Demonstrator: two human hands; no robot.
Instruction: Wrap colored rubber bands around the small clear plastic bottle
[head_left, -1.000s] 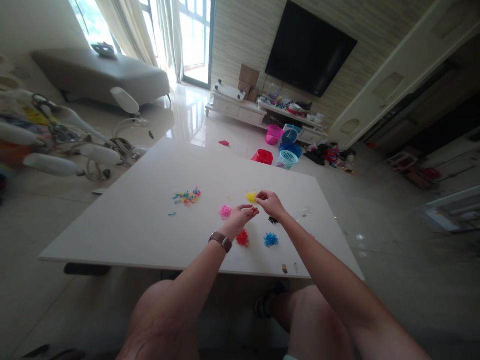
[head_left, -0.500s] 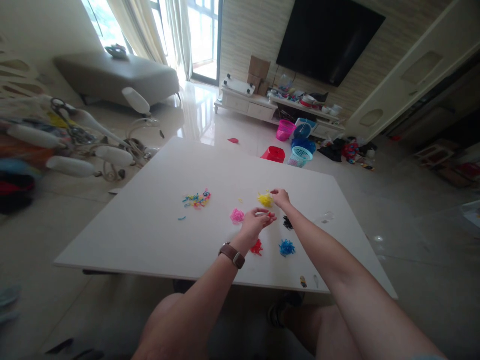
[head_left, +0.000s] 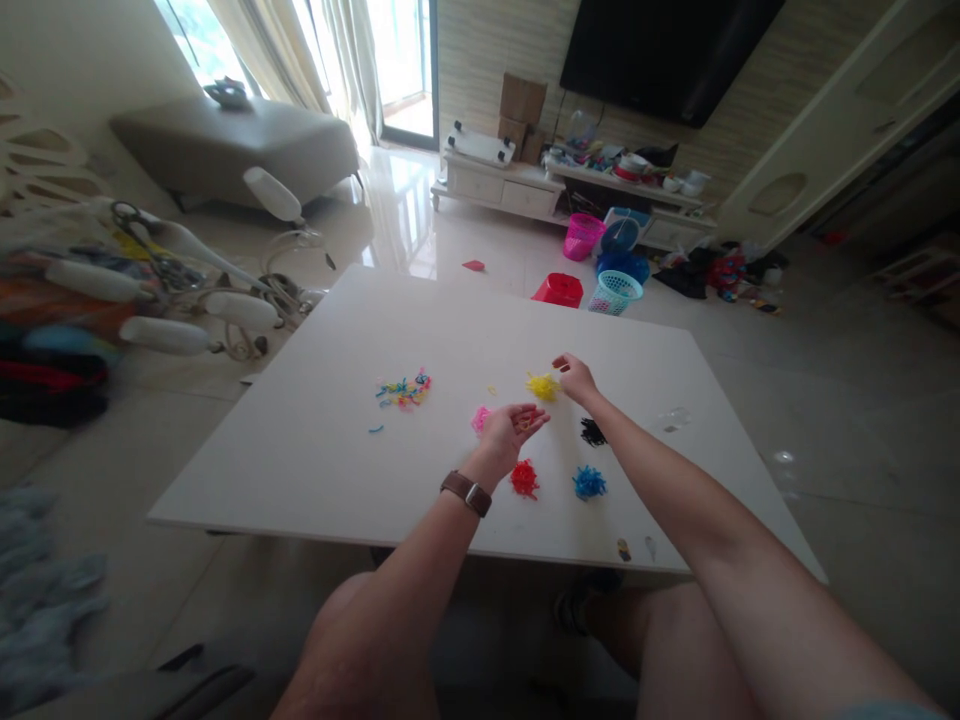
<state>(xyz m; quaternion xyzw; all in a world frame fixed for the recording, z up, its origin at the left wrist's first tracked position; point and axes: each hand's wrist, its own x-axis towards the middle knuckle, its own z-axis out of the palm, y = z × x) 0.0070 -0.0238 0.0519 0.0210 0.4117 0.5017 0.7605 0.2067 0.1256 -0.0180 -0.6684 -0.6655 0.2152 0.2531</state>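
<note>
- The yellow pile point(head_left: 542, 387) serves as landmark: a loose, spiky heap of thin, short strips, spread low on the smooth, pale, matte table point(head_left: 285, 450).
- The right hand point(head_left: 576, 377) is just right of the yellow pile, its fingers bent and directed toward it; whether they pinch a strip I cannot tell, as the fingertips are small and dim here.
- The left hand point(head_left: 514, 428) lies on the near side of the yellow pile, palm up with fingers extended and loosely spread, bearing a few small reddish pieces point(head_left: 528, 422) that look like the same sort of strip.
- The pink pile point(head_left: 479, 420), a rounded tangle, sits left of and nearer than the yellow pile, partly covered by the left hand.
- Straight toward the person from the yellow pile are the red pile point(head_left: 524, 479), slightly left, and the blue pile point(head_left: 589, 482), slightly right, both bristling clumps.
- The black pile point(head_left: 593, 432) is right of and nearer than the yellow pile, beside the right forearm.
- Well left of the yellow pile spreads a flatter mixed-colour pile point(head_left: 405, 389), with a single curved blue strip point(head_left: 376, 429) near it.
- A brown band-like watch point(head_left: 466, 493) circles the left wrist.
</note>
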